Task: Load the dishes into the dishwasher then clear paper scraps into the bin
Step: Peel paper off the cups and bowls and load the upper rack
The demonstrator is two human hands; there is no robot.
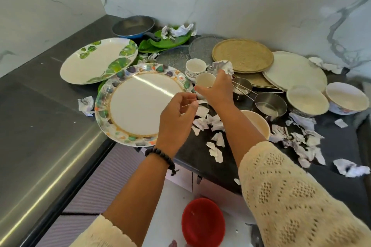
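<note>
While the left hand (177, 115) pinches the right rim of a floral-rimmed plate (140, 104) between thumb and curled fingers, the plate lies tilted at the front edge of the dark counter (40, 106), overhanging it slightly. The right hand (215, 90) reaches just beyond the plate to a small cream cup (204, 80), its fingers wrapped round the cup's side. A patterned cup (195, 67) stands directly behind, touching a crumpled paper ball (223, 67). To the left, a leaf-print plate (98, 60) rests partly under the floral plate; behind it sit green plates (170, 39) carrying paper, and a blue pan (133, 26) in the corner. To the right lie woven mats (243, 55), a white plate (295, 71), steel measuring cups (269, 104) and two bowls (347, 98). Torn paper scraps (216, 140) litter the counter near the right forearm. A red bin (202, 222) stands on the floor below.
</note>
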